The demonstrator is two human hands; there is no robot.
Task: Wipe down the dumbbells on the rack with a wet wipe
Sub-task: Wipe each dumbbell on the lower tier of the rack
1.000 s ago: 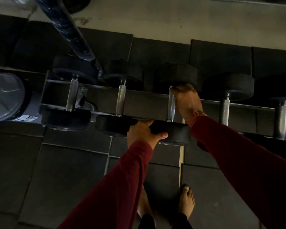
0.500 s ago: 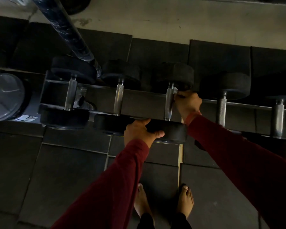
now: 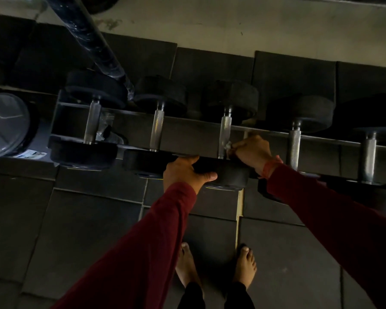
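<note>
The right hand is pinching a soft wet wipe against the third dumbbell's knurled handle on the rack — the left hand is gripping its heavy, stiff near head.

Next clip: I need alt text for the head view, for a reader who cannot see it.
Seen from above in dim light, a person's right hand presses a white wipe against the metal handle of the third dumbbell on a rack, while the left hand grips its near black head. Red sleeves and bare feet show below.
</note>
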